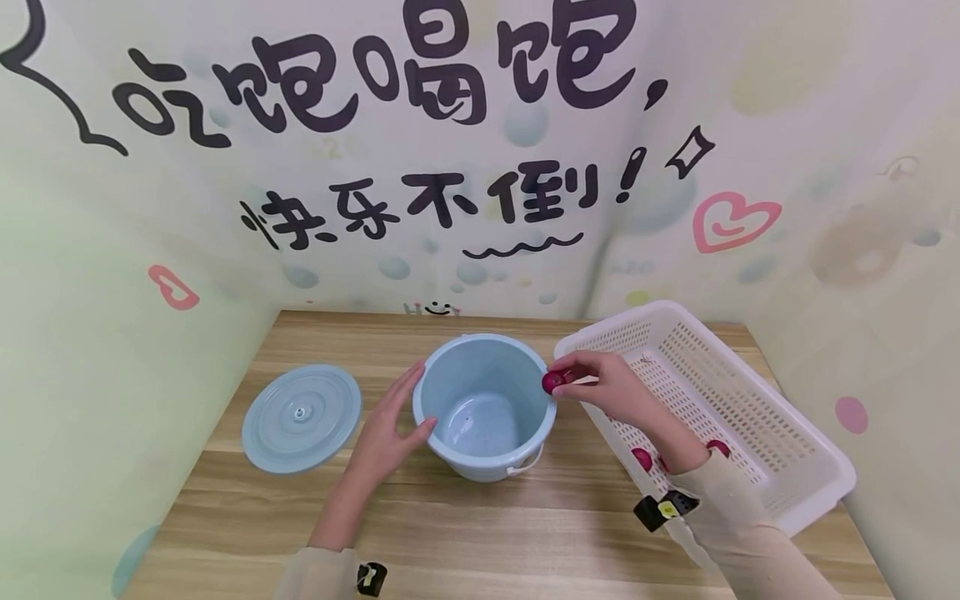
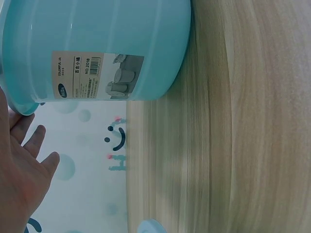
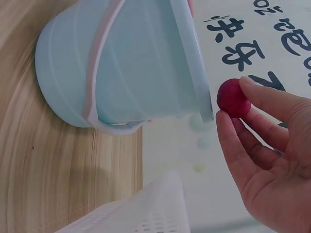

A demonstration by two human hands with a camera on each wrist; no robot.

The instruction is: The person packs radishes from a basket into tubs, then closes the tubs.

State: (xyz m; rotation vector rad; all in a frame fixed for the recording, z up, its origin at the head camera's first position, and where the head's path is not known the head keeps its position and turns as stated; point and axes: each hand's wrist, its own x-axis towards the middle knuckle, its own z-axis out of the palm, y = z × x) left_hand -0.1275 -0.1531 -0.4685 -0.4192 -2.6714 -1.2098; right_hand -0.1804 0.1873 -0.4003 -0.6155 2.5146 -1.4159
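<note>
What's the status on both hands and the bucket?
Right hand pinches round red item just above bucket rim. Left hand touches rim's opposite side. Lid off, on table. No visible obstruction.

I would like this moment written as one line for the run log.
right hand: pinches red ball near bucket rim | left hand: touches bucket | lid: off, on table | basket: more red balls

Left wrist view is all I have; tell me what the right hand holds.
Observer: The right hand pinches a dark red ball.
Operator: Give me its position.
Observer: It is right by the bucket's rim, on the side toward a white basket; whether it touches, I can't tell.
Operator: Report what the basket holds.
Observer: At least two more dark red pieces show toward its near end.
</note>
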